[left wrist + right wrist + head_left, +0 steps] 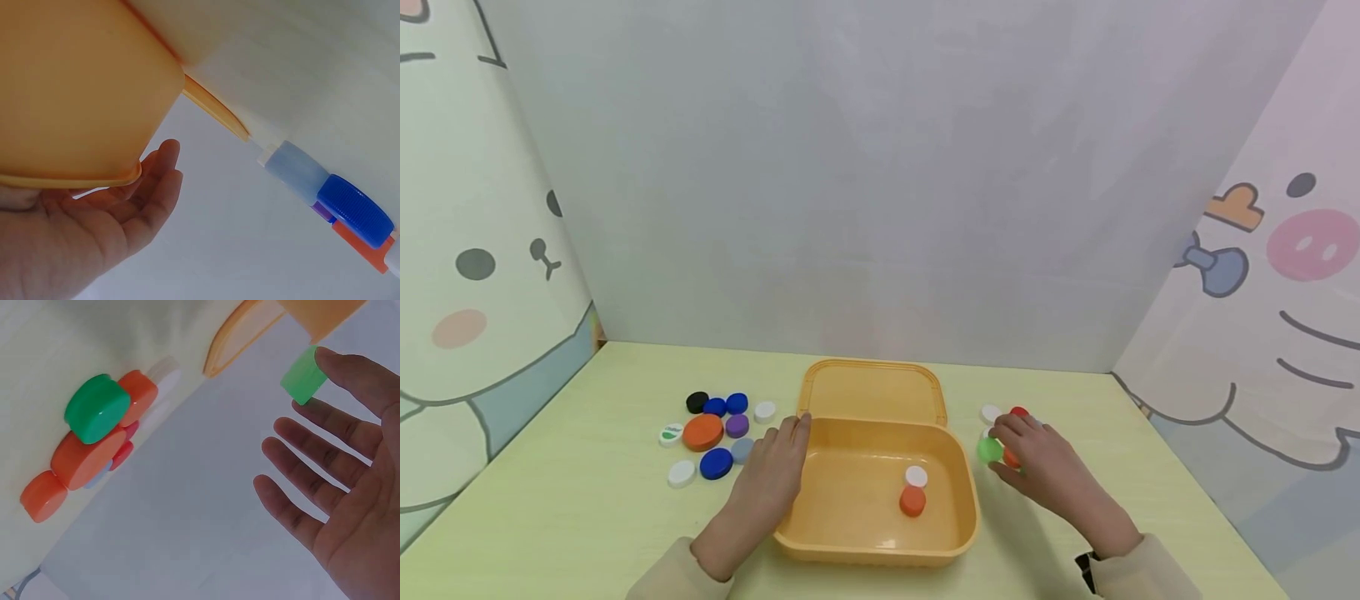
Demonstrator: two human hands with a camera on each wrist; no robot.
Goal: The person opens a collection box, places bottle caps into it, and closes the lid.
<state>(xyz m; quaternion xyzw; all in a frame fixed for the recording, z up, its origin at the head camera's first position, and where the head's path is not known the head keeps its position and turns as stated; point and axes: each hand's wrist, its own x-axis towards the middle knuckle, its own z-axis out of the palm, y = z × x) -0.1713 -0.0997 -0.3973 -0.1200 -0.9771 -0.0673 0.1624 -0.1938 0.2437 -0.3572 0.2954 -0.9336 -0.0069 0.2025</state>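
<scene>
A light green bottle cap [304, 376] is pinched between the thumb and index finger of my right hand [1041, 467], whose other fingers spread loosely. Beside that hand lie several caps, among them a dark green cap [98, 409], a large orange cap [87, 457] and a white cap [990, 413]. My left hand [772, 471] rests along the left rim of an orange-yellow plastic box [880, 554], fingers relaxed near its far corner; the thumb is hidden. Inside the box are a white cap [916, 477] and an orange-red cap [912, 501].
Behind the box lies its matching lid [872, 392]. Left of the box is a loose group of caps, including a large orange cap [703, 432], a blue cap [717, 463] and a black cap [697, 402]. A grey backdrop [865, 183] rises behind the pale table [587, 500].
</scene>
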